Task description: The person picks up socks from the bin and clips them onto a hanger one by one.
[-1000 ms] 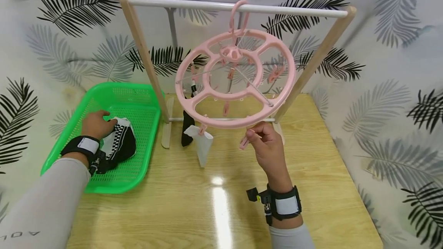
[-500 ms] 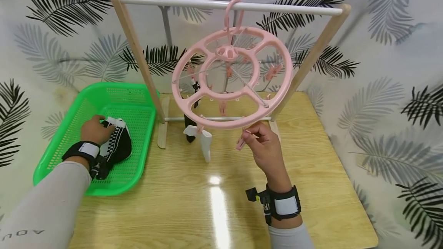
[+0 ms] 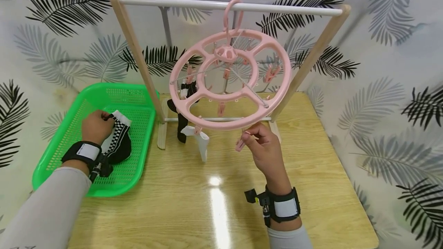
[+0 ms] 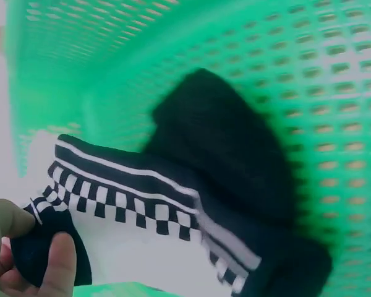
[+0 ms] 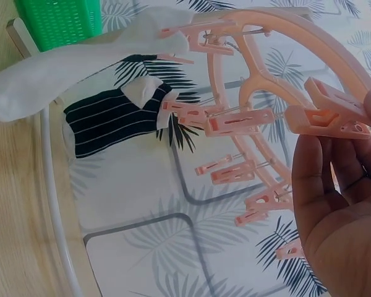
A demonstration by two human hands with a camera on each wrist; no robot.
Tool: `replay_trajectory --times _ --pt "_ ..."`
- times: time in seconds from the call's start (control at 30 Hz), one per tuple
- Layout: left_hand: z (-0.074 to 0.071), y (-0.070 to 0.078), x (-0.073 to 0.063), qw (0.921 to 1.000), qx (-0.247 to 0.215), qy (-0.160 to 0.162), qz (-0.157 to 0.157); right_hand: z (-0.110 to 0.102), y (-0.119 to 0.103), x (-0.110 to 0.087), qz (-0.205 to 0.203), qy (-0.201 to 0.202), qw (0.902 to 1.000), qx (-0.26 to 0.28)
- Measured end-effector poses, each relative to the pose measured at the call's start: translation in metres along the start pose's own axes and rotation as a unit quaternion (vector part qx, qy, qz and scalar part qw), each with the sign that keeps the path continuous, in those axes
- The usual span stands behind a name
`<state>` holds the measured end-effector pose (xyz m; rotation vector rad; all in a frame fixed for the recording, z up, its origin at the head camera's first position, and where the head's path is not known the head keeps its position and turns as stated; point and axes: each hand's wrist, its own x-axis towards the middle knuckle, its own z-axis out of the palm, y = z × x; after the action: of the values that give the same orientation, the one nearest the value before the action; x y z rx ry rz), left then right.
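My left hand (image 3: 97,126) is inside the green basket (image 3: 148,153) and pinches the cuff end of a black and white sock (image 4: 142,241) with a checkered band. The rest of that sock lies on the basket floor, next to dark fabric (image 4: 222,136). With thumb and fingers, my right hand (image 3: 264,145) grips a pink clothespin (image 5: 328,120) at the front rim of the round pink hanger (image 3: 230,125). Its jaws have no cloth between them. From other clips hang a white sock (image 5: 62,71) and a dark striped sock (image 5: 114,120).
The hanger hooks over a white rod (image 3: 173,2) on a stand with wooden posts (image 3: 138,53). Several free pink clips (image 5: 235,173) dangle beneath the ring. The wooden table (image 3: 166,210) carries stand and basket; a leaf-patterned cloth (image 3: 373,99) is behind.
My left fingers have closed on the sock and lifted its cuff slightly. The hanging dark sock has swung left and turned. My right hand stays on the clothespin.
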<state>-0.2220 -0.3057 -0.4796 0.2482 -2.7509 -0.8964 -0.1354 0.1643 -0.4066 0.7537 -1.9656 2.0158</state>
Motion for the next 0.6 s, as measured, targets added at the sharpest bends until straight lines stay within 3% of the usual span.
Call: replay_trajectory --times 0.13,0.33,0.47,0.6 --pt "-0.01 0.022 0.0 0.9981 -0.033 0.013 0.05 -0.001 -0.001 0.001 -0.006 0.0 1.0 0.002" --pt "-0.024 0.053 -0.008 0.9943 -0.02 0.037 0.097 -0.001 -0.002 0.001 -0.009 0.002 0.9999 0.004" --pt "-0.032 0.07 -0.02 0.9924 -0.014 0.046 0.113 -0.002 -0.002 0.0 -0.006 0.001 1.0 0.0" --pt "-0.037 0.09 -0.035 0.9907 -0.043 0.055 0.117 -0.002 0.0 -0.002 -0.005 0.004 1.0 -0.002"
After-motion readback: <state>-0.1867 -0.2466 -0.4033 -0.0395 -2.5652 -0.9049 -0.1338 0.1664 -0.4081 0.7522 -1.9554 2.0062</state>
